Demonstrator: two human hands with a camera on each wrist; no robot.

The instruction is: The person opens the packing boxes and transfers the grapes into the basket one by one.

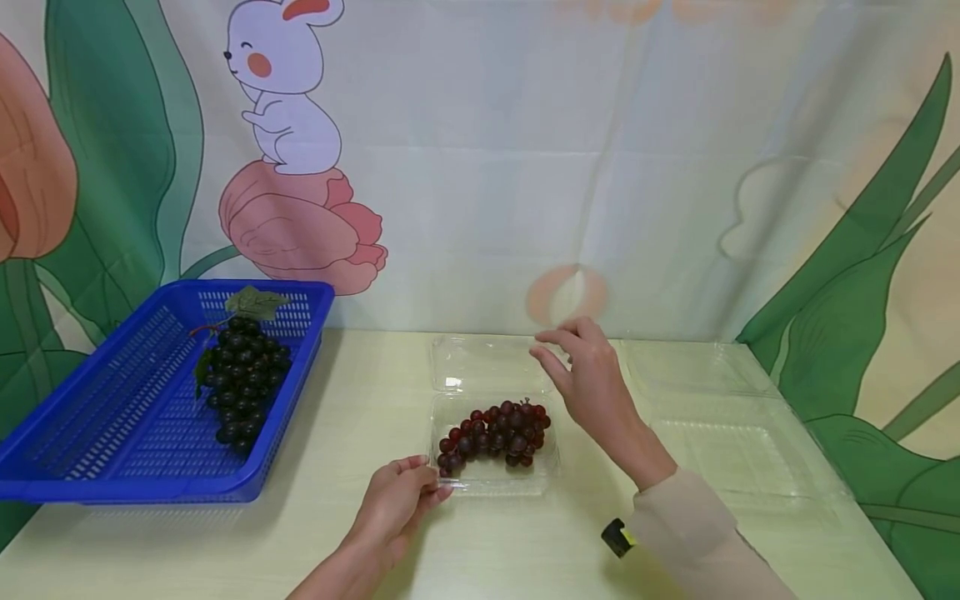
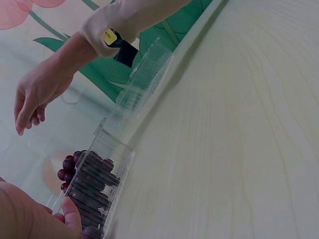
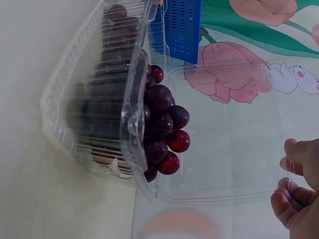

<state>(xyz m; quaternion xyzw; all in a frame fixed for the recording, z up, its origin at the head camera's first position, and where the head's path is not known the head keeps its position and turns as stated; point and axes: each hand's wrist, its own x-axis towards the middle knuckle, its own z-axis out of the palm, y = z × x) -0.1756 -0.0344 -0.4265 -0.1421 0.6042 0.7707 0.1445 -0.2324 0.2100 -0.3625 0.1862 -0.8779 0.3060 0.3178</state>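
A clear hinged plastic clamshell box point(image 1: 495, 485) holds a bunch of dark red grapes point(image 1: 502, 429); its see-through lid point(image 1: 480, 362) stands folded back. At the near left corner my left hand point(image 1: 393, 504) grips the box, thumb point(image 2: 71, 215) against its front wall. My right hand point(image 1: 592, 375) is at the lid's far right corner. In the head view its thumb and forefinger curve with a gap between their tips. In the right wrist view its fingers point(image 3: 294, 154) overlap the lid's free edge; whether they touch it is unclear.
A blue slatted plastic basket point(image 1: 255, 483) stands at the left with a bunch of black grapes point(image 1: 243, 375) in it. To the right lies another clear plastic box point(image 1: 735, 454), lid folded back. A printed cloth point(image 1: 465, 167) hangs behind the pale table point(image 1: 337, 392).
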